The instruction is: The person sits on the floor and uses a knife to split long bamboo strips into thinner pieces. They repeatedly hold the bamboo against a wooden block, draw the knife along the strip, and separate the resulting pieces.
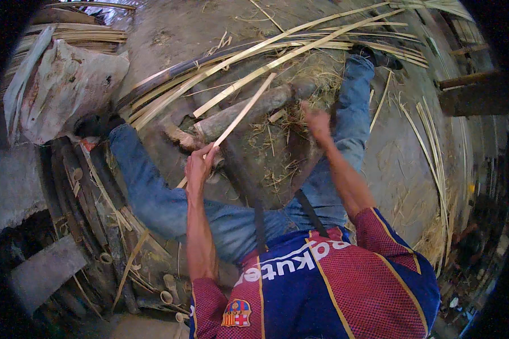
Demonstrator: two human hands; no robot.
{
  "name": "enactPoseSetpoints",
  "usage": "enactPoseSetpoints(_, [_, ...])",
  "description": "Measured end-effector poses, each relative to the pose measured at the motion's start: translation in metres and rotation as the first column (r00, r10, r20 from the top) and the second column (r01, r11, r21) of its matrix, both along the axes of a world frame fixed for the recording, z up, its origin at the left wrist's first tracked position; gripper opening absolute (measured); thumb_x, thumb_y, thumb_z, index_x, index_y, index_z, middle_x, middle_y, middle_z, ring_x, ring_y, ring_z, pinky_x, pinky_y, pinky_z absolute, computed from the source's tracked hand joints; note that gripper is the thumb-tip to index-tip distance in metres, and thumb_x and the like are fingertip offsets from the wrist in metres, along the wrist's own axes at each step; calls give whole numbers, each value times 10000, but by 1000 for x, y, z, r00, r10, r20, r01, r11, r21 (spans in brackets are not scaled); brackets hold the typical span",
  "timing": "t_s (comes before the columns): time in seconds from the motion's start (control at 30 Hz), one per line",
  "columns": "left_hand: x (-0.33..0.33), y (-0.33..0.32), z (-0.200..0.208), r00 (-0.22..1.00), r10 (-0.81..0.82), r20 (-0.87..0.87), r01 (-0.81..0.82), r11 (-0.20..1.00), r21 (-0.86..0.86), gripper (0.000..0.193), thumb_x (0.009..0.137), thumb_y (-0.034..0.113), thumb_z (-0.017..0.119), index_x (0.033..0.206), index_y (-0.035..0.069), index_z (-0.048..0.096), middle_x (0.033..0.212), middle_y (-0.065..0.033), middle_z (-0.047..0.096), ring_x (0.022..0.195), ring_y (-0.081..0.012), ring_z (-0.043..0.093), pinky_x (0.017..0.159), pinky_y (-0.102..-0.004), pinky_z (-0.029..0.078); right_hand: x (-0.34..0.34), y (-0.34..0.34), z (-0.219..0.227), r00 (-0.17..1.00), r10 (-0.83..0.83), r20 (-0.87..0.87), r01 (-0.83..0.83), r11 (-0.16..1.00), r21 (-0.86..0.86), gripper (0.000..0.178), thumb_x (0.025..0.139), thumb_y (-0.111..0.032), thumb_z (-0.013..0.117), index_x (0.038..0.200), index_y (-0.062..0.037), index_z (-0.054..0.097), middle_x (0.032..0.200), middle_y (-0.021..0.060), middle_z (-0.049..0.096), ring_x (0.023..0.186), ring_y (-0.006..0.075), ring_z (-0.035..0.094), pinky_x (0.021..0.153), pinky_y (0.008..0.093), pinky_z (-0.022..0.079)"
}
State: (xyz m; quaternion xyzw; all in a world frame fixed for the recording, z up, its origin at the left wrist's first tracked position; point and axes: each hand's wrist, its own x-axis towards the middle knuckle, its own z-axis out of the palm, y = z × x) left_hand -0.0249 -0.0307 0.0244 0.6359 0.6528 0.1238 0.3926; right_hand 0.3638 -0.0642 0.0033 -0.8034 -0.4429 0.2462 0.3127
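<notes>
"Where's the strip [237, 118]?"
"Pinched in the left hand's [198, 169] fingers, pointing to one o'clock above the log [267, 103]."
"And the right hand [318, 125]?"
"Blurred; can't tell its fingers. A loose left pinch could let the strip twist and cut."

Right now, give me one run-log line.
left hand: grip on pale bamboo strip | strip: slants across log | right hand: blurred, grip unclear | shavings: scattered on floor

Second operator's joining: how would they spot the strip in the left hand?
Between the spread, jeans-clad legs lies a log. The pale, narrow strip slants across it in view, gripped by the left hand. Unlike the similar strips beyond, it is held.
</notes>
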Motion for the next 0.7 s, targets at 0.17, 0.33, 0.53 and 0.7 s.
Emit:
enactPoseSetpoints(0.17, [5, 0, 20, 995, 17, -95, -16, 1000, 19, 405, 862, 500, 652, 1144, 217, 723, 972, -189, 709, 942, -369, 676, 811, -439, 509, -9, 6, 24, 1000, 30, 4, -29, 996, -83, 688, 877, -638, 572, 688, 20, 639, 593, 196, 597, 536, 282, 541, 594, 439, 463])
enactPoseSetpoints(0.33, [18, -2, 19, 985, 28, -169, -10, 994, 108, 409, 851, 510, 661, 1136, 224, 725, 938, -201, 701, 906, -387, 669, 792, -459, 508, -138, -39, 11, 884, 406, -231, -451, 872, -191, 646, 869, -668, 555, 805, -35, 664, 709, 197, 653, 624, 340, 614, 656, 443, 504])
enactPoseSetpoints(0.53, [11, -4, 14, 991, 54, -119, -50, 998, 36, 423, 840, 513, 665, 1139, 220, 722, 932, -206, 698, 913, -400, 659, 801, -464, 505, -111, -27, 8, 929, 299, -219, -352, 895, -272, 658, 867, -672, 547, 827, -27, 673, 709, 215, 659, 646, 398, 628, 656, 485, 501])
enactPoseSetpoints(0.7, [11, -3, 21, 998, -4, -70, 7, 999, 38, 439, 849, 497, 663, 1149, 181, 713, 960, -211, 694, 946, -415, 647, 812, -479, 500, 38, 11, 2, 982, -106, 156, 143, 957, -252, 736, 880, -680, 528, 704, 26, 640, 575, 172, 555, 552, 276, 549, 602, 402, 468])
